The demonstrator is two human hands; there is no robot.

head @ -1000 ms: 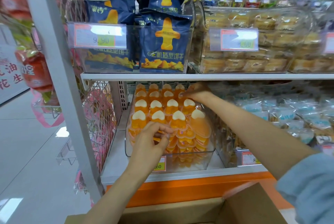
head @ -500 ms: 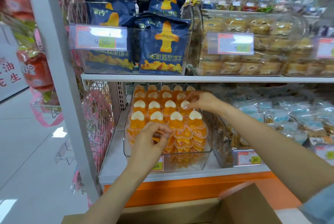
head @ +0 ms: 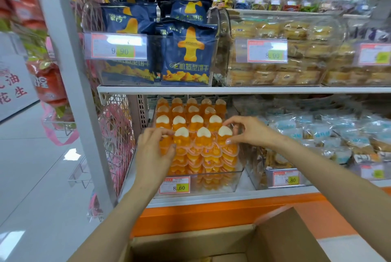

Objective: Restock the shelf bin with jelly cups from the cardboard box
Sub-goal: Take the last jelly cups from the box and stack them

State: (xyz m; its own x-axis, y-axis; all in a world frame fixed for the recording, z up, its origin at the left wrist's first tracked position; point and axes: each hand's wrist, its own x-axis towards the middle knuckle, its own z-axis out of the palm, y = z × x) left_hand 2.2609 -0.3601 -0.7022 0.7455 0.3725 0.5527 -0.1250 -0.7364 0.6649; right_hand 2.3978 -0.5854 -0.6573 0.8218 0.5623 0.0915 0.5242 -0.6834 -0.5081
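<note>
The orange heart-shaped jelly cups with white tops [head: 203, 134] stood in rows, packed upright and filling the clear plastic shelf bin [head: 220, 183] on the lower white shelf [head: 232, 198], with more cups stacked flat beneath the front row. I noted my left hand [head: 154, 151] at the bin's front-left corner, fingers curled around the leftmost cup of the front row, thumb tip near the next cup over. My right hand [head: 247, 132] sat at the front-right corner, index finger and thumb pinching the rightmost front cup [head: 224, 134] from above and below, the other fingers loosely bent. A red-bordered price tag reading 8.60 [head: 174, 185] hung on the bin's front wall. Below, the brown cardboard box [head: 285, 238] stood open at the bottom of view, in front of the orange shelf base [head: 211, 217]; its contents were barely visible. To the right of the bin lay pale blue wrapped snack packets [head: 317, 132]. On the shelf above, dark blue biscuit bags [head: 186, 54] filled one clear bin and wrapped yellow cakes [head: 275, 71] another.
</note>
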